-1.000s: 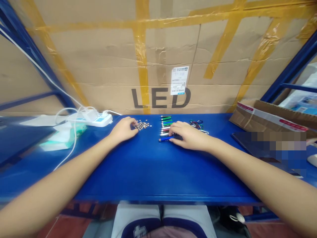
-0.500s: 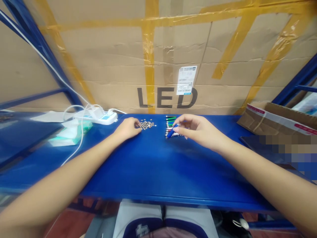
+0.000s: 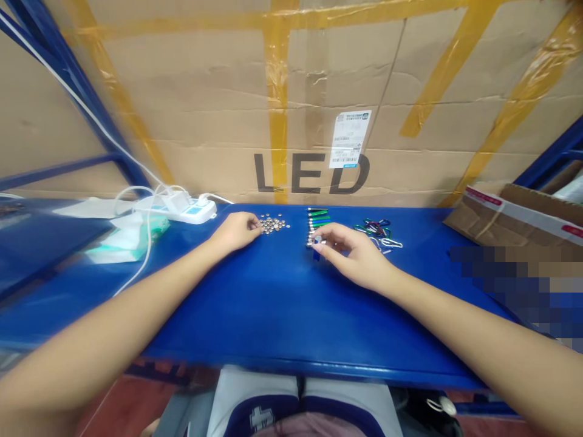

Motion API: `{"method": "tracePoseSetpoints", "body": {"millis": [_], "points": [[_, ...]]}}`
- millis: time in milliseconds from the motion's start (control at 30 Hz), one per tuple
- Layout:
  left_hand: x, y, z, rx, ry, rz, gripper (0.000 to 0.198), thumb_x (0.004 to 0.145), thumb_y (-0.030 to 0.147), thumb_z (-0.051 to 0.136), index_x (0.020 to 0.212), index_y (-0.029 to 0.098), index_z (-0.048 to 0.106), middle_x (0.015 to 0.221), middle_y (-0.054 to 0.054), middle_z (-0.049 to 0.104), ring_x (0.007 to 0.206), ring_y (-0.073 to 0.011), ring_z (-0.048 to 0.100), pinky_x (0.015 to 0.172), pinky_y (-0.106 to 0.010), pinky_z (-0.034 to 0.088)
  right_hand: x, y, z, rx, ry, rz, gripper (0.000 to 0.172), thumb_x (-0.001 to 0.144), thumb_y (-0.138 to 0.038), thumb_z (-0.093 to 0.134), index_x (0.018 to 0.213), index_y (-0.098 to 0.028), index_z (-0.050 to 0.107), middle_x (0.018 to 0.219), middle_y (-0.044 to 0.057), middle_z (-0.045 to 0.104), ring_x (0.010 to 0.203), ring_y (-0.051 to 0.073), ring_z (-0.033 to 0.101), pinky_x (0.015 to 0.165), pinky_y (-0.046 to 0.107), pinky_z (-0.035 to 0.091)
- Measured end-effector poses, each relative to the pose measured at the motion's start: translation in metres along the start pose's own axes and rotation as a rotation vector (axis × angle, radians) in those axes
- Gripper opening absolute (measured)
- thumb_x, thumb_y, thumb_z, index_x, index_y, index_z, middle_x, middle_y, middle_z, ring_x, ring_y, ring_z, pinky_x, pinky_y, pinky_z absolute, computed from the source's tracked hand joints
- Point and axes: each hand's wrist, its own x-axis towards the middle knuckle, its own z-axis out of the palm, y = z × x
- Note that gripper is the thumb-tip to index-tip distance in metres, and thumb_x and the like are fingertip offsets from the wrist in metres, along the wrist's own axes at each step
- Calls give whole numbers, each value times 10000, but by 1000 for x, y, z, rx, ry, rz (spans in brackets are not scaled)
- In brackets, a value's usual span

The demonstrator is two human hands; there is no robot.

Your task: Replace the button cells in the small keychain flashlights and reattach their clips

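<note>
My right hand (image 3: pixel 353 255) pinches a small blue tube-shaped item (image 3: pixel 316 250), held upright just above the blue table (image 3: pixel 282 303). Right behind it lies a row of similar small tubes (image 3: pixel 317 220), green, red and silver. My left hand (image 3: pixel 237 230) rests curled on the table with its fingertips at a pile of small silver button cells (image 3: pixel 273 225); whether it grips one is hidden. A heap of coloured carabiner clips (image 3: pixel 377 232) lies right of the tubes.
A big taped cardboard box marked LED (image 3: pixel 310 121) stands behind the table. A white power strip (image 3: pixel 182 209) with cables and a pack of tissues (image 3: pixel 127 240) lie at the left. An open cardboard box (image 3: pixel 514 218) sits at the right.
My right hand has picked the blue tube off the table from beside the row and turned it upright, drawing it slightly nearer. My left hand stays at the button cells.
</note>
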Motion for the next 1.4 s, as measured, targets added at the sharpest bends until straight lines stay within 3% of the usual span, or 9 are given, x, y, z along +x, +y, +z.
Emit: {"method": "tracePoseSetpoints", "body": {"millis": [200,367,467,567,767,1000,1167,1267,1400], "points": [[1,-2,1,-16,6,-10,127,798,305,631,801,198,701,855,-58,756,789,-217,685,753,-332,524,-5,-10,2,17,-10,-40,178,905,-359,624,1000,-211,650,978,60,698,765,171,633,682,319,526],[-5,13,-3,-132,67,5,138,805,305,668,845,180,710,867,-66,758,807,-214,696,774,-346,549,-8,-16,7,-1,-45,-74,144,896,-346,646,961,-217,656,951,51,678,776,162,611,682,307,523],[-12,33,-3,-431,40,-12,214,762,334,750,887,161,729,912,-79,769,830,-216,718,817,-371,579,-9,-15,8,56,-62,-44,156,889,-352,657,951,-209,654,927,45,667,749,151,619,652,296,530],[-23,57,1,-895,-137,-44,304,745,329,799,986,151,751,982,-87,777,890,-210,735,887,-384,588,-10,-12,11,191,-102,64,195,879,-371,666,959,-196,631,817,22,662,650,142,647,600,293,553],[-43,88,12,-1336,-245,-51,280,687,215,869,944,167,769,928,-41,777,901,-153,721,882,-305,575,-10,-10,16,288,-91,154,262,834,-373,709,982,-168,641,748,9,666,603,144,671,577,289,574],[-47,88,20,-1414,-290,-2,271,686,137,863,935,169,762,880,-24,768,847,-130,707,808,-255,548,-10,-12,16,371,-98,200,262,790,-353,758,931,-165,642,660,-26,620,533,98,580,535,254,538],[-48,92,21,-1532,-294,-128,285,674,112,861,928,158,739,898,-23,761,866,-138,716,814,-262,556,-10,-13,18,514,-23,201,386,739,-349,813,973,-204,543,757,-14,642,658,147,657,527,274,595],[-49,93,23,-1581,-330,-227,318,683,122,859,965,171,722,901,-17,756,837,-141,727,748,-249,573,-10,-14,18,447,68,154,391,748,-328,809,963,-223,500,798,-14,653,679,152,690,573,285,617],[-50,93,26,-1515,-397,-244,346,695,144,863,1001,181,705,921,-19,757,814,-149,736,732,-272,602,-11,-15,17,312,92,118,322,781,-322,774,961,-217,529,804,-12,640,635,142,694,575,274,610]]}}
